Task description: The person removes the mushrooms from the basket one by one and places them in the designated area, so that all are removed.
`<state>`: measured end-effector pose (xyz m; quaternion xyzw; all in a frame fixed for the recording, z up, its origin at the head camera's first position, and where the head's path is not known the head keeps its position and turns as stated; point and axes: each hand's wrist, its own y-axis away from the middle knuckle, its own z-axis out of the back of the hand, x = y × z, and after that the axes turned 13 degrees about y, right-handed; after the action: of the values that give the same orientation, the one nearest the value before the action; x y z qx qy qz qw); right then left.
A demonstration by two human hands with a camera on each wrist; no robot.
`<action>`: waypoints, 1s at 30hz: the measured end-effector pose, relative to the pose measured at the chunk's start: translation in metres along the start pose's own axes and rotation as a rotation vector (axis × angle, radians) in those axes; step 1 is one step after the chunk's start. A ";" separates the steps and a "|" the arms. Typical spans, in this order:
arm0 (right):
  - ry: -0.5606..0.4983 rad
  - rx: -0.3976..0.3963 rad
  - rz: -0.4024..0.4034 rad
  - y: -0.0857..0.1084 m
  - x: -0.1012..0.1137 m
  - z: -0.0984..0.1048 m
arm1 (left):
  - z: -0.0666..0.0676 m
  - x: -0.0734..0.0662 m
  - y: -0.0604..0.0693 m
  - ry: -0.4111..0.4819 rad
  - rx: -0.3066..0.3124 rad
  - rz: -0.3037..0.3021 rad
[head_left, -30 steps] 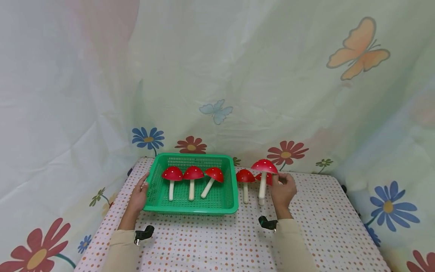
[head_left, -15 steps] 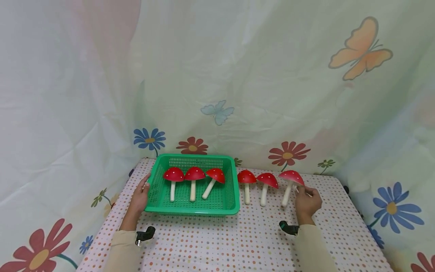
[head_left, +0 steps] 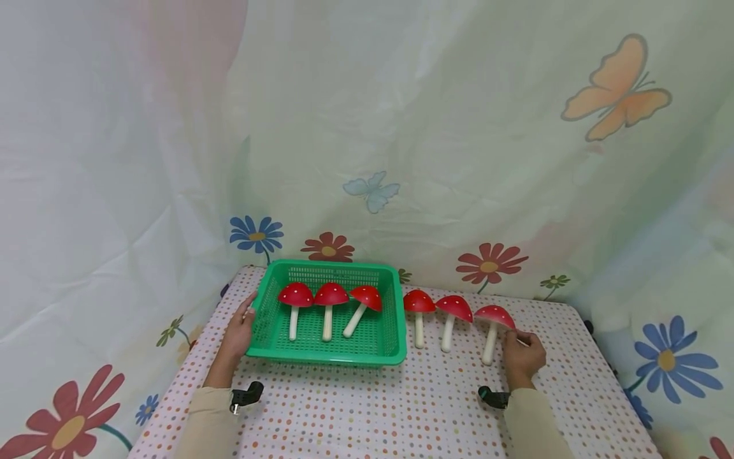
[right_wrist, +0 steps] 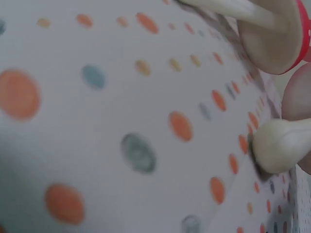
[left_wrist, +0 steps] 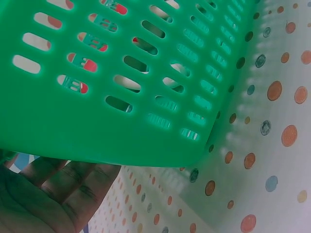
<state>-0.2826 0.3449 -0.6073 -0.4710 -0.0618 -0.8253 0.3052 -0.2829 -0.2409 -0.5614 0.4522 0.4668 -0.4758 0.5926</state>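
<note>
At the left side of a green plastic basket (head_left: 323, 359), my left hand (head_left: 236, 331) grips the rim. In the left wrist view its fingers (left_wrist: 80, 187) go in under the rim. My right hand (head_left: 524, 358) pinches the cap edge of a toy mushroom (head_left: 494, 317), red with white dots and a pale stem. That mushroom leans with its stem towards me, at the right end of a row. Two similar mushrooms, one in the middle (head_left: 455, 307) and one beside the basket (head_left: 419, 301), lie left of it. The right wrist view shows a pale stem end (right_wrist: 277, 148) close up.
Inside the basket lie three more red mushrooms, left (head_left: 295, 294), middle (head_left: 331, 293) and right (head_left: 367, 297). A dotted cloth (head_left: 367, 414) covers the table. Behind it hangs a flowered curtain (head_left: 413, 127).
My right hand has carried the mushroom to the right and lowered it to the table beside the two others. The left hand has stayed at the basket; the head view has shifted slightly.
</note>
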 end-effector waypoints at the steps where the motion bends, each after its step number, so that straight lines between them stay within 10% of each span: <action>1: 0.011 0.015 -0.003 0.001 0.000 0.001 | 0.000 0.000 0.000 0.000 0.001 -0.002; 14: 0.053 0.080 0.007 -0.003 -0.015 0.003 | -0.001 -0.002 0.002 -0.012 -0.008 -0.008; 20: 0.065 -0.015 0.020 0.001 -0.005 0.013 | -0.001 -0.002 0.003 -0.011 -0.006 0.006; 25: -0.019 -0.054 0.171 0.021 0.032 0.015 | -0.001 -0.005 0.003 -0.012 -0.015 0.019; 30: -0.058 0.102 0.429 0.053 0.078 0.005 | 0.000 -0.003 0.003 -0.004 -0.001 0.017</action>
<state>-0.2778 0.2689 -0.5507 -0.4809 -0.0110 -0.7234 0.4953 -0.2802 -0.2396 -0.5580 0.4549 0.4620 -0.4715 0.5978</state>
